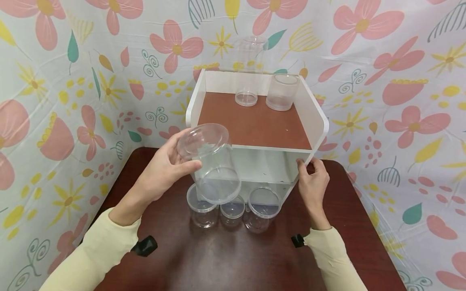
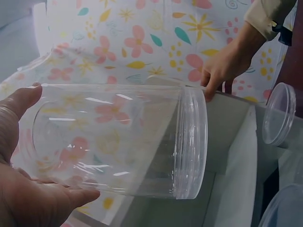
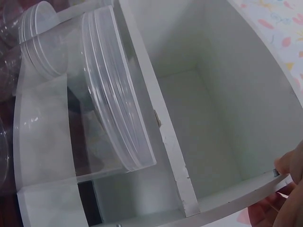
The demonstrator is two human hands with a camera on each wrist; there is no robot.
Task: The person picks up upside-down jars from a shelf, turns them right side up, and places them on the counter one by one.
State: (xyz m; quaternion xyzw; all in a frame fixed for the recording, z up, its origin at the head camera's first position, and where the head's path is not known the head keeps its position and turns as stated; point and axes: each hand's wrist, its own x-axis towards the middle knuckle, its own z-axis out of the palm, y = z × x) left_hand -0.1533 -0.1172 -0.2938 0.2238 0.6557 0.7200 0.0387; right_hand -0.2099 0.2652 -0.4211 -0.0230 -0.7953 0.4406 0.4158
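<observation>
Three clear jars (image 1: 233, 218) sit on the bench (image 1: 164, 258), lower centre; mid-frame, the left hand (image 1: 160, 171) has got a big tilted jar (image 1: 218, 173), fingers spread wide around it. Right hand (image 1: 314, 180) fingers pinch the white shelf (image 1: 310, 113) edge, right of centre.

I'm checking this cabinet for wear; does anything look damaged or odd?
Yes: the middle shelf looks chipped. In the right wrist view its front edge has a brownish nick and smaller marks nearer the side panel, breaking the white finish.
</observation>
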